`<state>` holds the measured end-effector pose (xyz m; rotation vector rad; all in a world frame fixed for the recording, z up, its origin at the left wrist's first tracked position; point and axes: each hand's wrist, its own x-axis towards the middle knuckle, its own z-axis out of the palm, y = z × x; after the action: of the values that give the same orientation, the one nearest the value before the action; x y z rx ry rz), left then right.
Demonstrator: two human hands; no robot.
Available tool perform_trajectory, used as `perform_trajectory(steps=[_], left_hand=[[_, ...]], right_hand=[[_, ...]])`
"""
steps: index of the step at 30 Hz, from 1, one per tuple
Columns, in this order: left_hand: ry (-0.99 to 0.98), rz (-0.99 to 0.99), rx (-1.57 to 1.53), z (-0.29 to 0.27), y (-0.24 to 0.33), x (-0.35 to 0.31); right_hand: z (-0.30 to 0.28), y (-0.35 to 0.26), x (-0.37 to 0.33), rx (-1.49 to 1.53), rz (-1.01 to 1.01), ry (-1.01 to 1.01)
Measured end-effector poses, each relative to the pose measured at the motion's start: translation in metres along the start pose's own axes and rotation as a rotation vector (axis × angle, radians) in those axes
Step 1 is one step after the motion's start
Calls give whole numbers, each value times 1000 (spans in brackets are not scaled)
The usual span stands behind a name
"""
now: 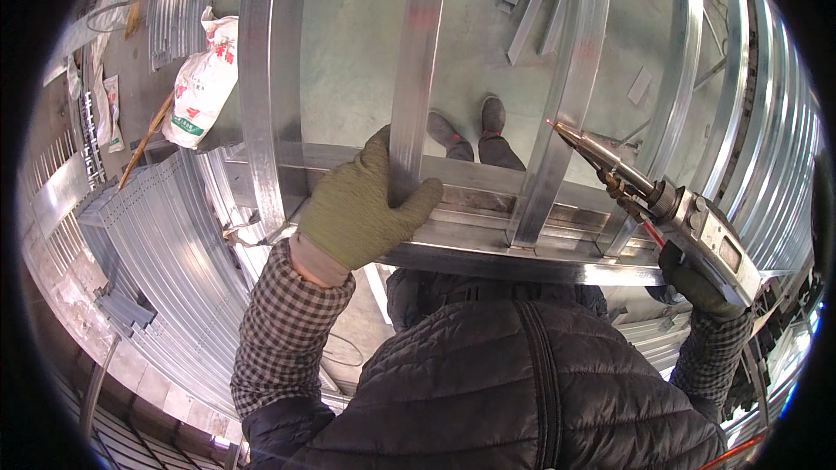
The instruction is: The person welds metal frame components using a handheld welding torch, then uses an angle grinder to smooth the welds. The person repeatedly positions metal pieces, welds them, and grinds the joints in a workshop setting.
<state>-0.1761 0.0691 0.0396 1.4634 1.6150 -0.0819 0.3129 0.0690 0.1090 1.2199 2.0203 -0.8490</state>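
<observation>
My left hand (366,213), in an olive-green work glove, is wrapped round the near end of an upright-looking square metal tube (420,61). That tube meets a metal cross rail (470,244) close to my body. My right hand (697,283), in a dark glove, grips a welding gun (697,231) with a silver body and a copper-coloured nozzle. The nozzle tip points up and left, over or against the neighbouring metal tube (570,61); whether it touches cannot be told. Part of the right fingers is hidden behind the gun's body.
More parallel metal tubes (679,61) run along the right. A stack of metal profiles (165,235) lies at the left, near a white sack (202,87). Loose metal lengths (535,9) rest on the floor beyond the frame. Two dark shoes (493,113) show between the tubes.
</observation>
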Motion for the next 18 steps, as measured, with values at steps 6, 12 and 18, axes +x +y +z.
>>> perform_trajectory(steps=[6, 12, 18], left_hand=[[-28, -29, 62, 0, -3, 6], [-68, -26, -93, -7, -1, 5], [-95, 50, -112, -18, -1, 4]], right_hand=[[-9, 3, -3, 83, -38, 84], [-17, 5, -5, 604, -110, 84], [-36, 8, -4, 639, -261, -75]])
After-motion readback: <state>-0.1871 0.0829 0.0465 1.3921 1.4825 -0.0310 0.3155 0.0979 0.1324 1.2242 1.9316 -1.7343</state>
